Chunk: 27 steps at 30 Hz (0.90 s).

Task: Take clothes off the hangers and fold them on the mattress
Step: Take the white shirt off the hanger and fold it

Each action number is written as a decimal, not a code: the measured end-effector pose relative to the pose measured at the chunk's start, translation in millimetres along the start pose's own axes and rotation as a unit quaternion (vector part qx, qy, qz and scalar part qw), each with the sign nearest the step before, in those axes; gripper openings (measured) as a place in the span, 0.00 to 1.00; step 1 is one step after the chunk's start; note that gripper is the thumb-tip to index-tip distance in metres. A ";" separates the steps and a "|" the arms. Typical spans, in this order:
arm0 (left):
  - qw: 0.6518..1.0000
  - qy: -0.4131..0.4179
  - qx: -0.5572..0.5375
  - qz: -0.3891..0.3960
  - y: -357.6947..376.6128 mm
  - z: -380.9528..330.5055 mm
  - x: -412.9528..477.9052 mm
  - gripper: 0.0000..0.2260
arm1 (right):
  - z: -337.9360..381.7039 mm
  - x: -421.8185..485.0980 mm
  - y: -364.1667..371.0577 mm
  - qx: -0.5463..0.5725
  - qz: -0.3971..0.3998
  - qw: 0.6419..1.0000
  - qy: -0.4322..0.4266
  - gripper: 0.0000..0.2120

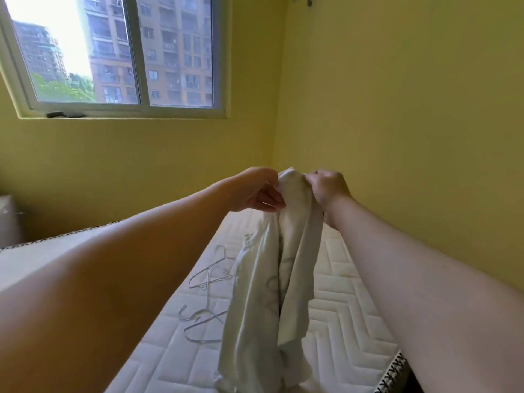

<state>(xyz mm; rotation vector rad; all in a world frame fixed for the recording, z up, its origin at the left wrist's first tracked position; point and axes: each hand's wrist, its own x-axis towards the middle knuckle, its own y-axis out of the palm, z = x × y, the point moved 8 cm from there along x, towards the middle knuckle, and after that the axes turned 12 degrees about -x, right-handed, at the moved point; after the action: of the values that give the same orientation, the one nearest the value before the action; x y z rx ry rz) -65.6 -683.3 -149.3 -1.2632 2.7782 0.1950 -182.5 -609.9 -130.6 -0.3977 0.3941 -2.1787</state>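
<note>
Both hands (255,191) (329,188) on white garment (263,293)

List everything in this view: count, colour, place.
mattress: one, white quilted, low centre
garment: one, white, held up above the mattress
hangers: several, thin pale wire, lying on the mattress left of the garment
window: one, white frame, upper left
walls: two, yellow, meeting at the far corner
left grip: one, bare, pinches the garment's top
right grip: one, bare, grips the garment's top
</note>
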 end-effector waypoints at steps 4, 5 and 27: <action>0.998 0.031 -0.027 -0.042 -1.3 -35.8 -37.3 0.10 | 22.8 -39.2 9.6 0.088 0.147 0.985 0.032 0.10; 0.997 0.055 0.023 -0.053 -2.4 -46.6 -43.6 0.10 | 29.1 -44.7 7.4 0.061 0.150 0.987 0.018 0.07; 0.931 0.268 0.217 -0.119 -22.7 -139.2 -145.4 0.19 | 35.6 -84.1 53.5 -0.343 0.372 0.858 -0.084 0.19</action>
<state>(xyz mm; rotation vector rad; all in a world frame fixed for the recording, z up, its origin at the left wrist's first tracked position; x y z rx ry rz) 43.7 -610.8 5.0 -1.6890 2.7721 -0.8565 -81.5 -578.0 -132.7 -0.6801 1.0401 -1.1825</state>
